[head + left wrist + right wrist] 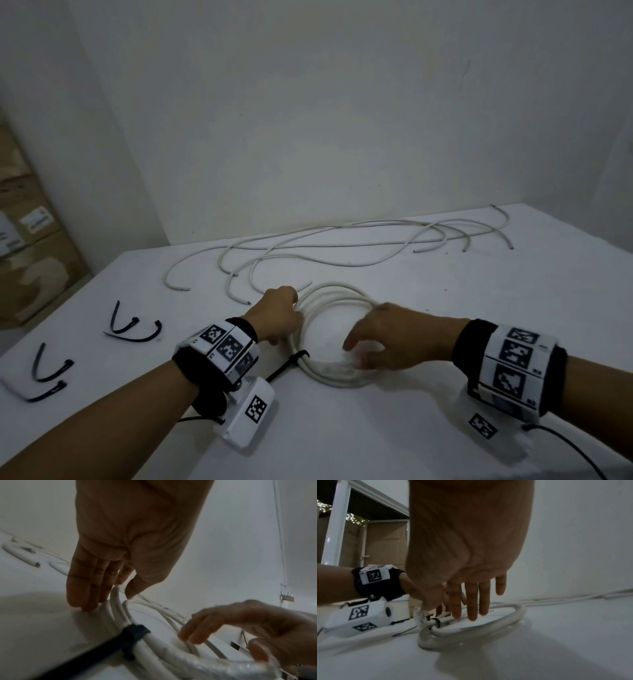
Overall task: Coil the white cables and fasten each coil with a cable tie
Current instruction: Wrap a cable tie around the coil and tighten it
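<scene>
A coil of white cable [337, 298] lies on the white table [445, 394]. A black cable tie [300, 356] wraps its near-left side, with the tail pointing toward my left wrist. My left hand [281, 313] stands at the coil's left edge. In the left wrist view its fingers [85, 595] are straight with tips on the table outside the strands and the thumb inside them. My right hand [352, 353] is at the coil's near side. Its fingers [471, 608] reach inside the ring and the thumb pinches the strands from outside; this part is blurred.
Several loose white cables [342, 246] sprawl across the far half of the table. Two groups of black cable ties [133, 325] [44, 380] lie at the left. Cardboard boxes [34, 257] stand past the table's left edge. A wall rises behind.
</scene>
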The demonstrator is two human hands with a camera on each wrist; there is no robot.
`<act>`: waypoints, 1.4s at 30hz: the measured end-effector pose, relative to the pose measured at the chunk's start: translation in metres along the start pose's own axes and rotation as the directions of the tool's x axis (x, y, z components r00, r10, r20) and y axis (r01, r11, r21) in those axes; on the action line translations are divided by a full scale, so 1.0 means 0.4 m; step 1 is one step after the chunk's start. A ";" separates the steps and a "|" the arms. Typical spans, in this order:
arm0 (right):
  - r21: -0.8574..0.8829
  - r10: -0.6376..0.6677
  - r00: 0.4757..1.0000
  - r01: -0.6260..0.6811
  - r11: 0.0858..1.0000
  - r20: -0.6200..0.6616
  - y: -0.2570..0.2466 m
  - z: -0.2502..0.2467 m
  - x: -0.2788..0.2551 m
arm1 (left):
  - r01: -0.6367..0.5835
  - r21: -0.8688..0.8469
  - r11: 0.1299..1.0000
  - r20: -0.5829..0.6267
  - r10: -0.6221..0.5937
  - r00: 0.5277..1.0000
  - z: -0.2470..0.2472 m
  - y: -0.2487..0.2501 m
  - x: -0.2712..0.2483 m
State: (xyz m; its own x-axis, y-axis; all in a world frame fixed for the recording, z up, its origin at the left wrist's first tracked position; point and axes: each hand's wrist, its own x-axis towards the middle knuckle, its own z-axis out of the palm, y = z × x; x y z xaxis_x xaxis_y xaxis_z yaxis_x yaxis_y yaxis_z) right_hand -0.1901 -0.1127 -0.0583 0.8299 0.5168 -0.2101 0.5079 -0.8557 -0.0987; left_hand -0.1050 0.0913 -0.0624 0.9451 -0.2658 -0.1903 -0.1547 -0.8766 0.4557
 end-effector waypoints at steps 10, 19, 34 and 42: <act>0.395 0.125 0.992 -0.128 0.910 0.034 -0.111 -0.006 -0.012 | -0.001 -0.207 0.978 -0.033 -0.006 0.999 0.000 -0.026 -0.017; -0.154 0.158 0.976 -0.181 0.971 -0.151 -0.198 0.059 0.034 | -0.008 -0.340 0.940 -0.015 0.003 1.000 -0.012 -0.029 -0.043; 0.747 0.224 0.965 -0.047 0.663 -0.138 -0.072 -0.130 -0.036 | -0.460 -0.276 0.844 -0.270 0.391 0.880 -0.097 0.010 -0.110; 0.882 0.413 0.887 -0.015 0.472 -0.206 -0.086 -0.145 -0.024 | -0.551 -0.107 0.828 -0.350 0.487 0.800 -0.130 0.113 -0.098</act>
State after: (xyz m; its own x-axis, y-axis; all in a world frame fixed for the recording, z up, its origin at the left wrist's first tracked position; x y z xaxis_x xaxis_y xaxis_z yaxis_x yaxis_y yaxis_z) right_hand -0.2021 -0.0869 0.0033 0.9936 0.1099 -0.0271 0.0234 -0.4334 -0.9009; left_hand -0.1342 0.0828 0.0110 0.7817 -0.4992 0.3737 -0.6176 -0.5363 0.5753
